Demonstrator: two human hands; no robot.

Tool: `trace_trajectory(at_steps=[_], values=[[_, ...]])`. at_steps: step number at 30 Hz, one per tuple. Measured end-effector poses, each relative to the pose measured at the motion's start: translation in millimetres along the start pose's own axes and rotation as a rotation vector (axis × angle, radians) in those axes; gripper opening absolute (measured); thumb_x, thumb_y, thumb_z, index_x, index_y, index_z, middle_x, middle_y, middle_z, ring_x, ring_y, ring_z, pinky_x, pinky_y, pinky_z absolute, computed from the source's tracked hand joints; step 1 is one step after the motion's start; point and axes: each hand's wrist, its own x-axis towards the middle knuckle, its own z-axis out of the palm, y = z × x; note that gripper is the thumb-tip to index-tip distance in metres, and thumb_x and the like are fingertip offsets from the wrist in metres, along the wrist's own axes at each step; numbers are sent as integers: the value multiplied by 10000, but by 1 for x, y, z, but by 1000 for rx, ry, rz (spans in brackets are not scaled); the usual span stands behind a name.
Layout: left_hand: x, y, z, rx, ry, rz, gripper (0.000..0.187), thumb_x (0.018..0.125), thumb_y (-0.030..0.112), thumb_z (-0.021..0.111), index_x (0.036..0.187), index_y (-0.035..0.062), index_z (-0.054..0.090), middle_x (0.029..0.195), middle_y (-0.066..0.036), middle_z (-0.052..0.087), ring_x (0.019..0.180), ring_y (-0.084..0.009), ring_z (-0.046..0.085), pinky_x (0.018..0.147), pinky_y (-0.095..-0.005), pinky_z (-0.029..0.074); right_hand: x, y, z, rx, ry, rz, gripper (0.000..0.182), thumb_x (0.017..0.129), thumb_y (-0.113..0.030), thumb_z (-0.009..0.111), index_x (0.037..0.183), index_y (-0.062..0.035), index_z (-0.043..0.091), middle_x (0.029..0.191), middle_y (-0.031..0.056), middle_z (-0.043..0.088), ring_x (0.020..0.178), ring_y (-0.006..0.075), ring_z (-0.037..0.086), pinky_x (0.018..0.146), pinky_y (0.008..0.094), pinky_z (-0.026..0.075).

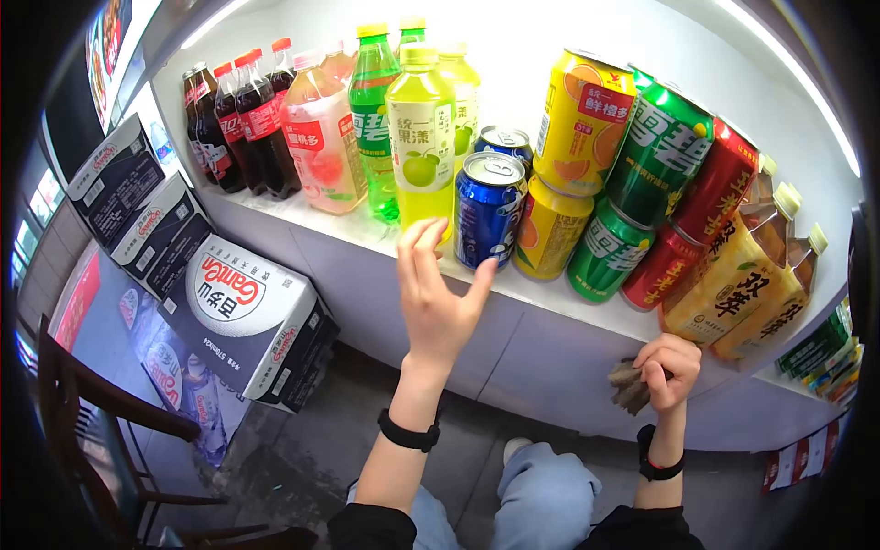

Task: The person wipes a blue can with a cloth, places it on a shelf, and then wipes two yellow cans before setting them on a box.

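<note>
My left hand (435, 298) is raised at the shelf edge, thumb and fingers apart with nothing between them. Its fingertips overlap the foot of a yellow-green juice bottle (421, 137), and the thumb is close to a blue can (490, 211). Lower right, my right hand (669, 367) is closed round a crumpled grey-brown cloth (629, 387) at the front of the shelf. Nearest to that hand are tea bottles with yellow labels (729, 289) and a red can (662, 266). Black bands circle both wrists.
Cola bottles (259, 119), a peach drink bottle (321, 137) and a green soda bottle (374, 119) line the white shelf (371, 236) on the left. Orange cans (582, 124) and green cans (658, 151) are stacked two high. Water cartons (240, 307) and a wooden chair (92, 440) stand at left.
</note>
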Motion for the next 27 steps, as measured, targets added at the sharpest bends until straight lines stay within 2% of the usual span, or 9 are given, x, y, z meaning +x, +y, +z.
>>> trace_trajectory(at_steps=[4,7,9,10,12,13,17,24,27], values=[[7,8,11,-106,-40,-45,675,677,149,786,1210,-16,405,1074,-145,476,976,-291,514,818,-371,439,-2,0,0,-6,17,0,251,716,-147,576,507,-25,511,575,59,579,451,157,478,446,257,356],[2,4,16,-128,-56,-114,689,677,183,792,1211,-24,409,1133,-184,479,1066,-345,486,911,-398,407,-2,1,1,-5,23,-2,246,714,-143,576,509,-25,510,577,59,580,451,159,476,447,258,354],[-1,-2,14,-420,-80,-225,704,673,167,792,1225,-31,403,1131,-179,484,1067,-332,493,911,-396,408,-2,0,1,-5,29,0,243,713,-141,576,511,-25,510,578,59,580,452,160,476,448,258,354],[-1,-5,11,-421,-85,-224,704,673,167,792,1225,-31,403,1131,-179,484,1067,-332,493,911,-396,408,-2,0,0,-2,26,1,239,712,-139,576,512,-25,509,579,59,580,454,160,476,449,258,353],[-1,-10,3,-113,-81,19,718,674,165,789,1241,-35,396,1163,-179,466,1071,-333,483,920,-407,401,-2,0,-1,3,26,1,236,711,-137,576,513,-26,509,580,58,580,455,161,476,450,258,353],[-1,-5,-1,31,-49,33,737,679,169,788,1261,-38,385,1213,-186,434,1122,-316,450,931,-385,393,-2,0,-1,10,29,-7,233,708,-134,576,513,-27,509,580,57,580,456,160,475,451,258,352],[1,8,6,-24,-84,-50,864,637,202,820,1310,-27,328,1201,-182,410,1101,-308,445,930,-382,388,-4,1,1,-6,52,-16,220,693,-122,576,508,-27,503,581,55,580,451,159,468,449,257,350],[-12,-7,5,-412,-118,-239,786,658,138,804,1274,-20,341,1139,-157,478,1050,-266,488,906,-356,396,-3,0,2,-17,64,-36,192,658,-76,509,472,-32,490,570,75,580,450,127,448,440,239,338],[-9,-1,-4,-207,-100,-157,784,637,167,816,1248,-20,362,1152,-159,462,1059,-269,478,893,-354,395,-3,2,2,1,67,-41,195,668,-99,566,498,-27,500,574,62,581,442,156,459,441,257,346]])
